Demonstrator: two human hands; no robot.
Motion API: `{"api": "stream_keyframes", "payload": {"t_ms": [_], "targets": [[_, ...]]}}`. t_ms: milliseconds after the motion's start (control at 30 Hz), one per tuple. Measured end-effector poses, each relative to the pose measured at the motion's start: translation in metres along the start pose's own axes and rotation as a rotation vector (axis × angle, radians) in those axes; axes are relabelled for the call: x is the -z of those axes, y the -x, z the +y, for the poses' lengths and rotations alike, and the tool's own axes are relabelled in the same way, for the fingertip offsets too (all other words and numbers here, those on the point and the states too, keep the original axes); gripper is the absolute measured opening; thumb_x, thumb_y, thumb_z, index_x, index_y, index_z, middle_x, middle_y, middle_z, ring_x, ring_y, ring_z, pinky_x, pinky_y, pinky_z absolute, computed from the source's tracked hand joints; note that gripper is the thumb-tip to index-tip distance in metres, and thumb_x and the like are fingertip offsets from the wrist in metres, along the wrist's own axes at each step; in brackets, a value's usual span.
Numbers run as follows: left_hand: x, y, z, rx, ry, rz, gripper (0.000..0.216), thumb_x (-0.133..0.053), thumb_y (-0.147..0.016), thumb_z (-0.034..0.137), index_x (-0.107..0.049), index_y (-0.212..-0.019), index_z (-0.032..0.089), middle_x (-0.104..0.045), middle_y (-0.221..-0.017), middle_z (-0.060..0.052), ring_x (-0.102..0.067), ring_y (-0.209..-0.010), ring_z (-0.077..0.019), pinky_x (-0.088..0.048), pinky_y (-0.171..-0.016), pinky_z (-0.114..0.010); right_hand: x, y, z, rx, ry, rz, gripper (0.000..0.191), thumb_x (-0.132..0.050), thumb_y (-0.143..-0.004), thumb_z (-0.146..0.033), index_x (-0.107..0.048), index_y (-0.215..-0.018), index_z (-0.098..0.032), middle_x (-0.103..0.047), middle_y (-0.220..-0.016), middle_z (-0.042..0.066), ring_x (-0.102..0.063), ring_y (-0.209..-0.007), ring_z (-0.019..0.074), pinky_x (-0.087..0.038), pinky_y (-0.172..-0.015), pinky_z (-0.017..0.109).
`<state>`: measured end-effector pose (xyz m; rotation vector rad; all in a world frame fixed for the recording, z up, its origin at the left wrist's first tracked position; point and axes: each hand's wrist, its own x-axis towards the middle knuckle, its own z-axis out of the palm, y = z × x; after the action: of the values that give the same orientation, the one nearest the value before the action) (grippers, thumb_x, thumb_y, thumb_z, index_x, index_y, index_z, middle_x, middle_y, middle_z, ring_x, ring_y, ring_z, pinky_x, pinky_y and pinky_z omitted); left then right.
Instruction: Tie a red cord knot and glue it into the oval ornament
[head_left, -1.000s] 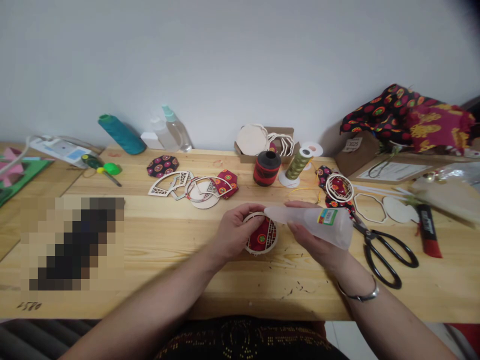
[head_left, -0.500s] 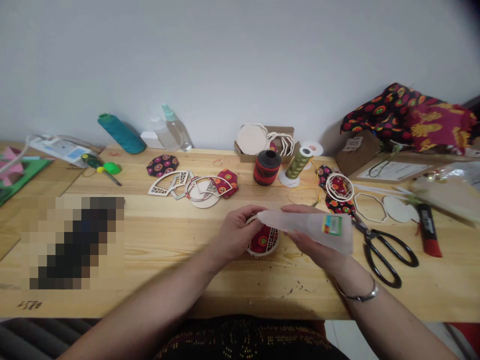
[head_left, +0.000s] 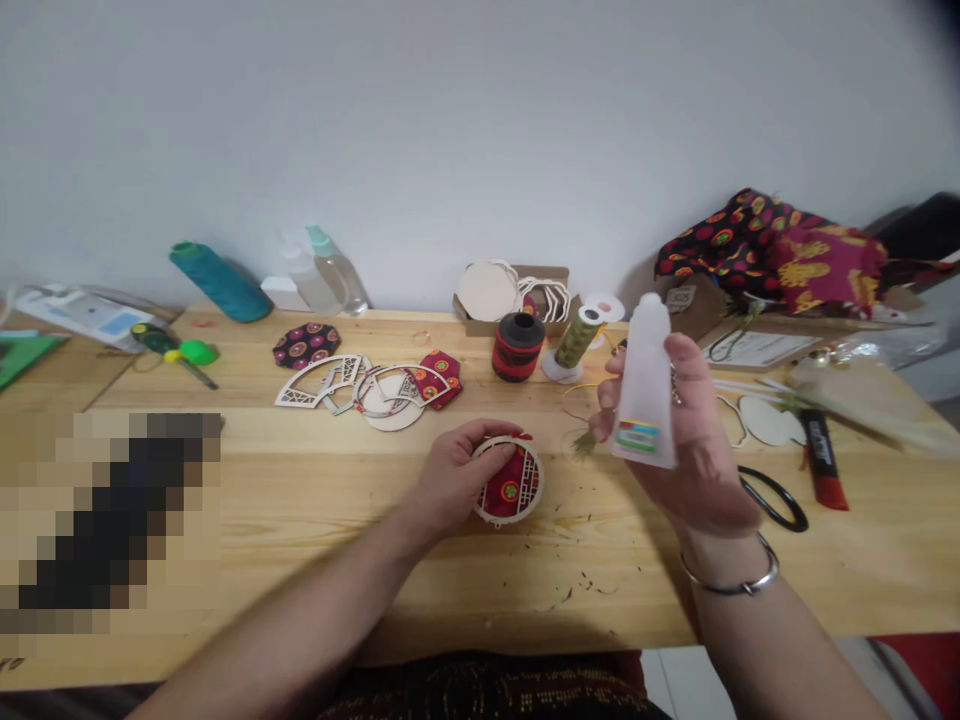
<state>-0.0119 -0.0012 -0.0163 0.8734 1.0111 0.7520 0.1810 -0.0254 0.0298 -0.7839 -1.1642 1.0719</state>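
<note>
My left hand point(head_left: 454, 475) grips a round wooden lattice ornament point(head_left: 530, 487) backed with dark red patterned cloth, thumb across its front. A bit of red shows at the ornament's top edge. Raised over the table to the right, my right hand point(head_left: 697, 450) holds a translucent squeeze bottle of glue point(head_left: 646, 370), nozzle pointing up and a small coloured label near its wide end. The scissors behind my right hand are mostly hidden; one black handle loop point(head_left: 780, 500) shows.
Fan-shaped wooden cutouts point(head_left: 330, 380) and cloth octagons point(head_left: 306, 345) lie left of centre. Behind stand a red-black thread spool point(head_left: 517, 348), a green thread spool point(head_left: 577, 338) and a cardboard box point(head_left: 480, 325) of wooden pieces. A black-red tube point(head_left: 823, 460) lies right; patterned fabric point(head_left: 720, 245) covers a carton.
My right hand has swung the glue bottle away from the ornament, up and right, turning it from lying sideways to upright. The ornament is now more exposed in my left hand. The view has shifted slightly.
</note>
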Motion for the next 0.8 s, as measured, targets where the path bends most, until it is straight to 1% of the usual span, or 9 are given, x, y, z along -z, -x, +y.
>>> {"api": "stream_keyframes", "payload": {"t_ms": [33, 100, 133, 167, 300, 333, 433, 600, 800], "targets": [[0.000, 0.000, 0.001, 0.008, -0.009, 0.005, 0.023, -0.068, -0.070, 0.027, -0.065, -0.091, 0.017, -0.070, -0.078, -0.002, -0.064, -0.063, -0.0130, -0.051, -0.061, -0.025, 0.001, -0.001, 0.000, -0.003, 0.022, 0.043, 0.064, -0.059, -0.065, -0.067, -0.039, -0.118, -0.037, -0.053, -0.112, 0.005, -0.058, -0.086, 0.0208, -0.054, -0.063, 0.036], [-0.001, 0.001, 0.002, 0.010, -0.041, 0.006, 0.024, -0.068, -0.070, 0.027, -0.065, -0.091, 0.016, -0.071, -0.076, -0.003, -0.064, -0.063, -0.0139, -0.051, -0.061, -0.026, 0.007, -0.004, 0.003, 0.016, 0.111, 0.152, 0.038, -0.047, -0.082, -0.055, -0.039, -0.115, -0.036, -0.056, -0.107, 0.004, -0.061, -0.085, 0.0190, -0.054, -0.067, 0.037], [-0.001, 0.001, 0.002, 0.006, -0.056, 0.008, 0.024, -0.068, -0.070, 0.027, -0.066, -0.091, 0.016, -0.071, -0.076, -0.003, -0.064, -0.064, -0.0143, -0.051, -0.060, -0.026, 0.010, -0.005, 0.005, 0.048, 0.169, 0.208, 0.031, -0.046, -0.086, -0.046, -0.038, -0.114, -0.037, -0.057, -0.105, 0.003, -0.062, -0.085, 0.0179, -0.054, -0.070, 0.037], [-0.001, 0.001, 0.003, 0.000, -0.065, 0.008, 0.024, -0.068, -0.069, 0.027, -0.066, -0.091, 0.016, -0.071, -0.077, -0.003, -0.064, -0.064, -0.0146, -0.051, -0.060, -0.026, 0.015, -0.007, 0.008, 0.087, 0.224, 0.256, 0.032, -0.049, -0.086, -0.039, -0.036, -0.116, -0.037, -0.058, -0.105, 0.002, -0.062, -0.086, 0.0170, -0.053, -0.073, 0.037], [0.000, 0.002, 0.002, -0.005, -0.062, -0.006, 0.024, -0.066, -0.070, 0.026, -0.066, -0.092, 0.016, -0.071, -0.077, -0.004, -0.064, -0.065, -0.0144, -0.051, -0.062, -0.027, 0.034, -0.022, 0.014, 0.207, 0.383, 0.404, 0.063, -0.064, -0.077, -0.026, -0.029, -0.129, -0.035, -0.061, -0.104, 0.002, -0.062, -0.095, 0.0179, -0.052, -0.080, 0.037], [0.000, 0.002, 0.002, -0.004, -0.057, -0.012, 0.024, -0.066, -0.071, 0.026, -0.066, -0.092, 0.016, -0.071, -0.077, -0.004, -0.064, -0.065, -0.0142, -0.051, -0.062, -0.026, 0.038, -0.027, 0.015, 0.212, 0.417, 0.443, 0.063, -0.066, -0.074, -0.026, -0.034, -0.128, -0.033, -0.061, -0.106, 0.003, -0.060, -0.099, 0.0185, -0.052, -0.080, 0.036], [0.000, 0.002, 0.001, -0.002, -0.046, -0.025, 0.023, -0.066, -0.071, 0.026, -0.065, -0.093, 0.016, -0.071, -0.078, -0.003, -0.064, -0.065, -0.0134, -0.051, -0.062, -0.025, 0.050, -0.045, 0.020, 0.159, 0.477, 0.520, 0.045, -0.070, -0.067, -0.026, -0.054, -0.109, -0.022, -0.062, -0.110, 0.007, -0.059, -0.101, 0.0202, -0.051, -0.080, 0.035], [0.000, 0.002, 0.002, -0.012, -0.041, -0.026, 0.023, -0.066, -0.072, 0.025, -0.065, -0.093, 0.017, -0.071, -0.080, -0.003, -0.064, -0.067, -0.0133, -0.051, -0.064, -0.025, 0.060, -0.071, 0.042, 0.102, 0.541, 0.524, 0.041, -0.069, -0.062, -0.024, -0.057, -0.100, -0.017, -0.066, -0.098, 0.007, -0.062, -0.090, 0.0190, -0.050, -0.076, 0.033], [0.002, 0.003, 0.002, -0.030, -0.049, -0.041, 0.021, -0.064, -0.073, 0.025, -0.065, -0.093, 0.017, -0.070, -0.083, -0.004, -0.064, -0.069, -0.0138, -0.050, -0.064, -0.026, 0.066, -0.082, 0.069, 0.061, 0.744, 0.526, 0.042, -0.067, -0.061, -0.023, -0.058, -0.101, -0.015, -0.067, -0.096, 0.008, -0.062, -0.085, 0.0189, -0.048, -0.071, 0.031]]}}
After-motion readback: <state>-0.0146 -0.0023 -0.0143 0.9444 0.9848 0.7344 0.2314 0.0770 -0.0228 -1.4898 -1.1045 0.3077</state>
